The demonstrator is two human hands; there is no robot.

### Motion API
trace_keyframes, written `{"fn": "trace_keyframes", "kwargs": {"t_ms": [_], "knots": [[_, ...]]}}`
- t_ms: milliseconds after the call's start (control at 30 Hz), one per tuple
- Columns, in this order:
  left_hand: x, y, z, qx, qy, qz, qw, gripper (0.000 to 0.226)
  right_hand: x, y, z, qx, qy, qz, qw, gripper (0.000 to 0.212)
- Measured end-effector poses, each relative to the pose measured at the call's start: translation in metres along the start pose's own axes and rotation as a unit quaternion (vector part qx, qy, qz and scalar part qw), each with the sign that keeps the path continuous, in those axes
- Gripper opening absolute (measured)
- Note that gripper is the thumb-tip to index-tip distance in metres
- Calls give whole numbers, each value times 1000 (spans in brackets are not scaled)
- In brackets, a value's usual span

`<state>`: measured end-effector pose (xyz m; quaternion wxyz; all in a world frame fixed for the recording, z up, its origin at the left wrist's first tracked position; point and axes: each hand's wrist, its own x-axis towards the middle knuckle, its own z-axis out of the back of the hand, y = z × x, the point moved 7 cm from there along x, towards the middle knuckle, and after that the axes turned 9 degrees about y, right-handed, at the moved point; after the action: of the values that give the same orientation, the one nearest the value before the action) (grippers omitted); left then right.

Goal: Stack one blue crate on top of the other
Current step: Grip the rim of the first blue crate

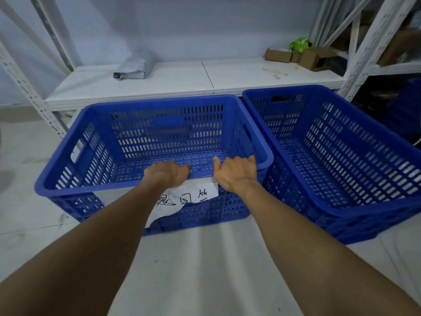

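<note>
— What's in the crates?
— Nothing that I can see. The left blue crate (pixel 159 133) sits on the pale floor (pixel 205 270) right in front of the person, slotted walls and a perforated bottom showing bare. The right blue crate (pixel 341 144) stands just beside it, touching or nearly so at the near corners, also on the floor, and it looks bare inside too. Neither one is on top of the other.
— Any marking on them?
— A torn white paper label (pixel 182 199) with handwritten characters is stuck on the near wall of the left crate.
— And the hands?
— Both arms reach straight out. The left hand (pixel 167 173) is curled over the near rim of the left crate, fingers hooked inside, gripping it. The right hand (pixel 235 172) is on the same rim a little to the right, fingers over the edge, thumb raised, holding it as well.
— Behind?
— A white shelf (pixel 182 80) with a grey wrapped parcel (pixel 133 69) and some cardboard boxes (pixel 300 57).
</note>
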<state>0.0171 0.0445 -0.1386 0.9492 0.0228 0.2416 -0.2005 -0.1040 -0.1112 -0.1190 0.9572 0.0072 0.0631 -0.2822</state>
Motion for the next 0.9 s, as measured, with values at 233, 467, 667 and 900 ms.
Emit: {"fn": "trace_keyframes", "kwargs": {"t_ms": [233,467,667,900], "knots": [[-12,8,-1,-22,-32,-9,999,69,-4,6,-3,-1,14,11,1000,77],[-18,-11,20,-51,-99,-51,993,81,-8,-34,3,53,5,23,998,74],[-31,-94,51,-77,-139,-117,980,74,-23,-113,35,41,-83,-7,996,64],[-65,-202,38,-131,-132,-243,952,76,-49,-179,11,104,58,-104,987,59]]}}
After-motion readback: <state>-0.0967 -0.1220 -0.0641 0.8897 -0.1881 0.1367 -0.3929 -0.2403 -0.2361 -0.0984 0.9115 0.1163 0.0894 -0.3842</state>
